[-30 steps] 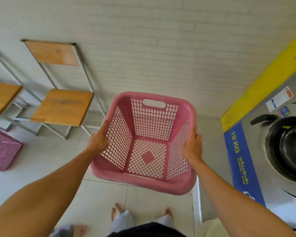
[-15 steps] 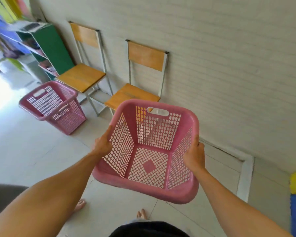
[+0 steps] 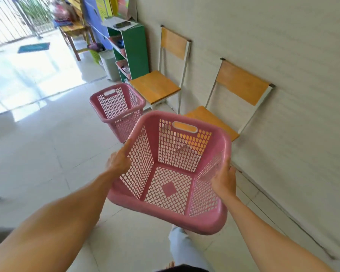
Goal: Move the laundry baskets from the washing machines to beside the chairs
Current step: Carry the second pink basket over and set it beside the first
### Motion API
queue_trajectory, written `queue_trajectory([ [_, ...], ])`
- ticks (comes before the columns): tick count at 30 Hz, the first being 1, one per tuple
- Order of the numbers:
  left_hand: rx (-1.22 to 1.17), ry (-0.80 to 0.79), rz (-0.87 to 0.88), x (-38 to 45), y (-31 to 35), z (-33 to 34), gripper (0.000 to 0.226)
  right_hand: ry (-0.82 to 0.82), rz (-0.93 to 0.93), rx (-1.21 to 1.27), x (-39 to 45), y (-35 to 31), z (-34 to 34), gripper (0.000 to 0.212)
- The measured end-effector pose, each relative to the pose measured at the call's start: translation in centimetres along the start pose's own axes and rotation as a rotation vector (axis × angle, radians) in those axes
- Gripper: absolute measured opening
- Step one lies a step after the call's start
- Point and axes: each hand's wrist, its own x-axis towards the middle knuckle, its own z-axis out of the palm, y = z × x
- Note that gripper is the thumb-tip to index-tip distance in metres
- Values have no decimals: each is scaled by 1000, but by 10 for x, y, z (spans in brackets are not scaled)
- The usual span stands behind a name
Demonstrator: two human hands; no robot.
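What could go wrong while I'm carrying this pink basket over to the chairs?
The carried basket is held only at its side rims by the left hand and right hand, so it could slip. It hides the floor ahead, and it might bump the near chair or the floor basket.

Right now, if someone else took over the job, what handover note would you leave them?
Left hand: gripping the left rim of the carried pink basket.
Right hand: gripping its right rim. The basket is empty, in the air, tilted.
Done: one pink basket on the floor already stands beside the far chair.
Left: set the carried basket down by the near chair, probably next to the first. No washing machines are in view, so I cannot tell whether more baskets remain.
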Motion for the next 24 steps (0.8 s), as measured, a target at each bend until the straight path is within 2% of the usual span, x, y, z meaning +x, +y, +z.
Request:
queue_trajectory([
  [11,-18,25,-165,91,-52,-21,90,-141,-64,-28,96,-74,85,85],
  [24,-79,9,-272,199,-123,-59,88,-207,-115,-88,163,-177,174,92],
])
